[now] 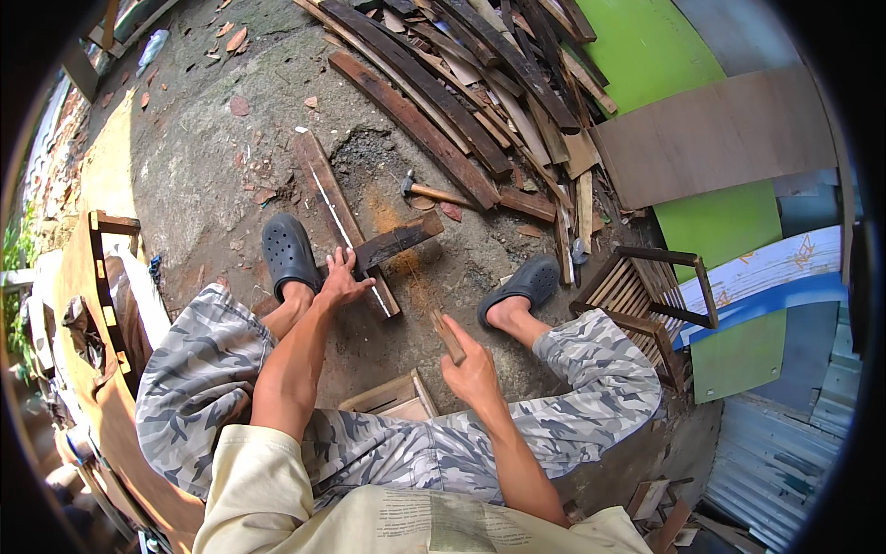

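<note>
floor: rough, grey, pitted; dry leaves scattered toward the far end. right side: green panels, a brown board between them, blue-and-white sheet below, corrugated metal nearest. slatted wooden frame beside the panels. light: daylight, sunlit patch at left. left rim blurred; possibly greenery.

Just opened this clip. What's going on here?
The person's left hand is spread on a plank marked with a white line, where a short dark board meets it. The right hand grips a narrow wooden piece; whether it is a tool's handle is unclear. Sawdust is scattered nearby, and a hammer lies by the pile of boards.
</note>
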Motion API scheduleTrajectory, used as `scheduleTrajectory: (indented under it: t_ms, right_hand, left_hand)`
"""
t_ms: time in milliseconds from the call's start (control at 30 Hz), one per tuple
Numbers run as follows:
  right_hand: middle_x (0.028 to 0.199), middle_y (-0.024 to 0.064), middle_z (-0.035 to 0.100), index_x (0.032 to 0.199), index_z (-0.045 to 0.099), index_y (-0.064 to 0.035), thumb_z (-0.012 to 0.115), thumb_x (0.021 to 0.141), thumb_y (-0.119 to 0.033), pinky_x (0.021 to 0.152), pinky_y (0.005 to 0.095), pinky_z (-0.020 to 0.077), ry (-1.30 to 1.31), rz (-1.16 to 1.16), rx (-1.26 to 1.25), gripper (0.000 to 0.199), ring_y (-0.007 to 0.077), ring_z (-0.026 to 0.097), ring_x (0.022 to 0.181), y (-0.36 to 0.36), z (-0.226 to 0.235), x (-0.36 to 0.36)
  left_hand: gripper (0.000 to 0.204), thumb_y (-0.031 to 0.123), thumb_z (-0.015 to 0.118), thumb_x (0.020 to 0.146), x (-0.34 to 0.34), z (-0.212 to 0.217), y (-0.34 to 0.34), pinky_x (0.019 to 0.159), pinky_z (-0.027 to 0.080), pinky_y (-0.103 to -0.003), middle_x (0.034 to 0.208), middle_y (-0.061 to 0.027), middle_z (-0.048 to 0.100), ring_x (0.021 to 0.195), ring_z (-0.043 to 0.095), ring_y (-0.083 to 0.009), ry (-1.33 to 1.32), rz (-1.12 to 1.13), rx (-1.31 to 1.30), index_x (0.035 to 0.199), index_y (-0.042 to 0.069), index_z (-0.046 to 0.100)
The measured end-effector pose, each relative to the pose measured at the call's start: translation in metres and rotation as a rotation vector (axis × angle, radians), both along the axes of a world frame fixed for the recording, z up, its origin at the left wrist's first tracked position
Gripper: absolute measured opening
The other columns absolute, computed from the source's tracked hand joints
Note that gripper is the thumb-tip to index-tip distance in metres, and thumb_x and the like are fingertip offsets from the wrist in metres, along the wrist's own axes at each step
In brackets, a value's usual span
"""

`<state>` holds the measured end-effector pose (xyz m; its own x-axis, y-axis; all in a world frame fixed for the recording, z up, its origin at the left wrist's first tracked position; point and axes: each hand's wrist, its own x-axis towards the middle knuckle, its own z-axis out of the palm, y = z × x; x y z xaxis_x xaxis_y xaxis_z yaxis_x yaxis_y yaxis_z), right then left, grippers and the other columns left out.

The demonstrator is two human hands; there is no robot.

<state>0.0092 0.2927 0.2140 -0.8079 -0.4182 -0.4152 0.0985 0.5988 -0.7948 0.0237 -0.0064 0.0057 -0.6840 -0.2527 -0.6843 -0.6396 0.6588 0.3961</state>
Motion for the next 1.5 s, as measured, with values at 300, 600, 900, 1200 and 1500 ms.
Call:
scheduleTrajectory:
  t_ms: [300,600,900,1200,1500]
  right_hand:
    - [0.116,0.0273,0.065,0.143,0.052,-0.0151,0.062,0.081,-0.009,0.092,0.0445,0.0506,-0.014,-0.039,0.095,0.063,0.0442,0.064,0.104,-0.026,-0.034,-0.024]
    - [0.122,0.0255,0.065,0.141,0.055,-0.0142,0.059,0.079,-0.005,0.094,0.0397,0.0505,-0.087,-0.050,0.034,0.062,0.0424,0.063,0.111,0.027,0.023,0.022]
    - [0.110,0.0292,0.066,0.143,0.053,-0.0175,0.062,0.078,-0.008,0.088,0.0472,0.0510,0.078,-0.022,-0.027,0.066,0.0467,0.064,0.101,0.000,-0.048,0.003]
    - [0.116,0.0282,0.065,0.141,0.055,-0.0144,0.060,0.080,-0.007,0.089,0.0423,0.0512,-0.002,-0.017,0.012,0.062,0.0449,0.062,0.107,0.010,-0.002,-0.002]
    - [0.117,0.0263,0.066,0.141,0.055,-0.0141,0.059,0.079,-0.006,0.090,0.0408,0.0514,-0.022,-0.007,-0.011,0.062,0.0402,0.065,0.108,0.019,0.001,0.016]
  left_hand:
    - [0.113,0.058,0.072,0.080,-0.009,0.001,0.006,0.121,0.018,-0.054,0.162,-0.0297,0.003,0.148,0.003,-0.0537,0.010,-0.070,-0.038,0.157,0.002,0.012]
    - [0.115,0.063,0.070,0.079,0.003,-0.008,-0.003,0.121,0.017,-0.055,0.163,-0.0284,0.005,0.147,0.003,-0.0545,-0.005,-0.050,-0.009,0.158,0.003,0.011]
    - [0.110,0.060,0.069,0.082,-0.003,-0.003,0.001,0.121,0.019,-0.053,0.163,-0.0267,0.004,0.148,0.004,-0.0528,-0.017,-0.069,-0.041,0.158,0.004,0.012]
    - [0.110,0.059,0.070,0.082,-0.010,0.005,-0.002,0.121,0.018,-0.054,0.163,-0.0271,0.003,0.148,0.003,-0.0531,0.029,-0.023,-0.021,0.158,0.004,0.013]
    - [0.112,0.059,0.071,0.080,0.002,-0.002,-0.009,0.122,0.017,-0.053,0.164,-0.0264,0.002,0.149,0.003,-0.0512,-0.018,-0.017,0.006,0.158,0.004,0.011]
